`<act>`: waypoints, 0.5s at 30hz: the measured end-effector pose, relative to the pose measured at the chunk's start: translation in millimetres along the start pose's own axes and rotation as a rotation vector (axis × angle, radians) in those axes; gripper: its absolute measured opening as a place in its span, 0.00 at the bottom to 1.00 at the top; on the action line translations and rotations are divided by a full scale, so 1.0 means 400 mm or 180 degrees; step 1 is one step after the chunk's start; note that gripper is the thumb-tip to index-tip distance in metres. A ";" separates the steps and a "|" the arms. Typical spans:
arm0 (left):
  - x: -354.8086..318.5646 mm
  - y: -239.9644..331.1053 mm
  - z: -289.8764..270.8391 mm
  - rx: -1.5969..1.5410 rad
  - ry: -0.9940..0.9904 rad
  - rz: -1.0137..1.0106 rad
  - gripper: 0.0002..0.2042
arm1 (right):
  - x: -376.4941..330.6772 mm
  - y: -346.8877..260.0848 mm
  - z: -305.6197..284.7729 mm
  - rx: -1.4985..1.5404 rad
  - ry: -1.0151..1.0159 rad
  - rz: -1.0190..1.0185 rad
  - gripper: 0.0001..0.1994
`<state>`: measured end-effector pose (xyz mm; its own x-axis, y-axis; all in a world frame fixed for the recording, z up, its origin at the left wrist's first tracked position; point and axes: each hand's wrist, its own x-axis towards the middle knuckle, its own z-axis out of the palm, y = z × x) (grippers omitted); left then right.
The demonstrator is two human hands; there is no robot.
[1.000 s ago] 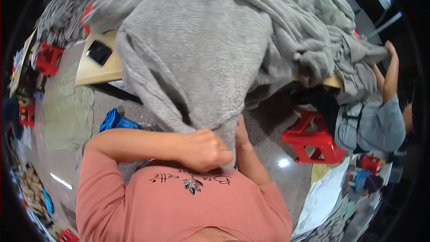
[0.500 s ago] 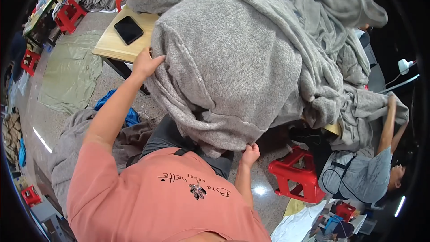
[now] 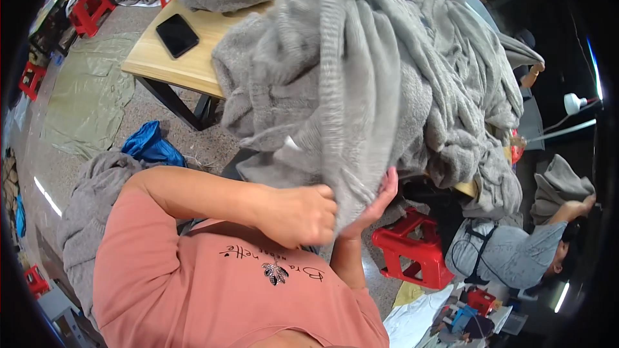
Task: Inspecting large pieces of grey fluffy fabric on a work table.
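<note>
A grey knit sweater [image 3: 361,90] spreads over the table's near edge and hangs toward my lap, its ribbed band standing up in a fold. My left hand [image 3: 300,216] is across my body, closed in a fist on the sweater's near end. My right hand [image 3: 377,203] lies against the right side of the same end, fingers stretched upward along the knit; its thumb is hidden. A small white label [image 3: 292,143] shows inside the folds.
More grey knits [image 3: 464,71] are heaped across the wooden table [image 3: 171,67], with a black phone [image 3: 176,35] at its left corner. A red stool [image 3: 416,251] stands at right, near a co-worker [image 3: 509,251] handling grey knit. Blue cloth [image 3: 153,145] lies on the floor at left.
My left hand has left the sweater's far left side and come across to the near end beside my right hand. The sweater's smooth spread is now folded up, uncovering more tabletop.
</note>
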<state>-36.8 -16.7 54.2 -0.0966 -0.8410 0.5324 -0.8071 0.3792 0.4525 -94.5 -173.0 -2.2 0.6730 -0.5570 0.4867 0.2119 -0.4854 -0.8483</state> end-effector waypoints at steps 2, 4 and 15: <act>-0.040 0.004 0.010 -0.0349 -0.0042 -0.0196 0.05 | 0.010 -0.058 0.023 -0.0874 -0.0031 -0.1085 0.24; -0.090 0.001 0.017 -0.0685 -0.0091 -0.0439 0.04 | 0.023 -0.057 -0.009 -0.1897 -0.1214 -0.2303 0.17; -0.064 -0.136 -0.084 -0.2330 0.3351 -0.2863 0.10 | -0.093 -0.053 0.038 0.0893 -0.4380 -0.0776 0.09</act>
<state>29.1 -2.6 40.0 0.9303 -0.3667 0.0067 0.1039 0.2809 0.9541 -113.5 -131.8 -5.4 0.7062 0.6861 0.1748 0.4421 -0.2344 -0.8658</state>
